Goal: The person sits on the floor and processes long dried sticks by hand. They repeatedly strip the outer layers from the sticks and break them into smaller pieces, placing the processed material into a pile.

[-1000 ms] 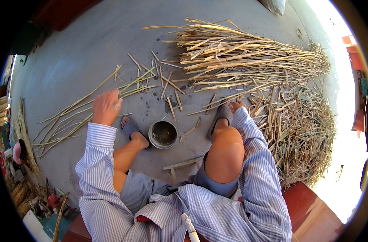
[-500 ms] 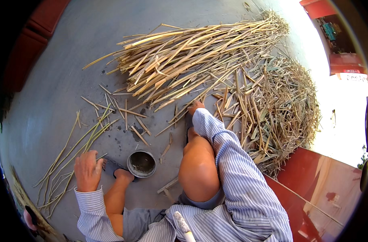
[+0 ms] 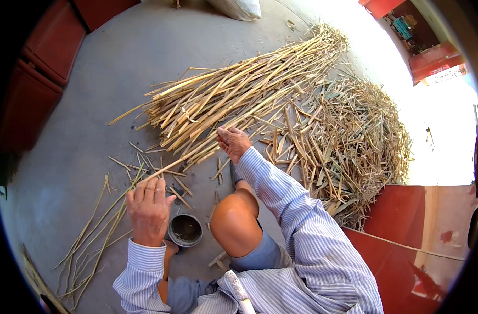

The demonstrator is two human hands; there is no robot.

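One stalk (image 3: 180,161) spans left hand (image 3: 149,210) to right hand (image 3: 234,143), probably for steadiness: right fingertips seem to pinch it; left, I cannot tell.

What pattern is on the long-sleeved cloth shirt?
Blue and white stripes on the shirt; best in head view.

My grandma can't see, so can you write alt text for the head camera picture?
A bare left hand is at one end of a long dry stalk, the right hand beside it farther along. Beyond lies a bundle of dry stalks, with a heap of loose straw to the right and a bowl beside the left hand.
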